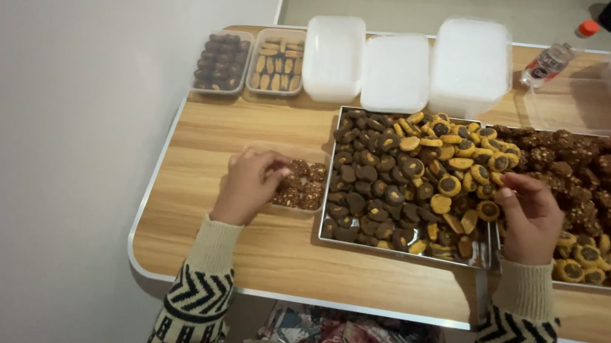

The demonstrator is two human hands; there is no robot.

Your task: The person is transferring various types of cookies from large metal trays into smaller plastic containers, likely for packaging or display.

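Left hand [249,182] curled over a small clear plastic box [302,185] of knobbly brown cookies on the wood-grain counter [250,249], right hand [530,216] pinching a round yellow cookie [488,210] above the metal tray [396,252]

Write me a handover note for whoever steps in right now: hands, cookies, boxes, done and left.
Left hand: fingers on the small clear box, which holds a few dark cookies.
Right hand: over the right edge of the steel tray, pinching what looks like one cookie.
Tray: heaped with dark and yellow cookies; a second tray to its right, also full.
Done: two filled boxes at the table's back left.
Left: small box partly filled; three lidded white tubs behind the tray, contents hidden.
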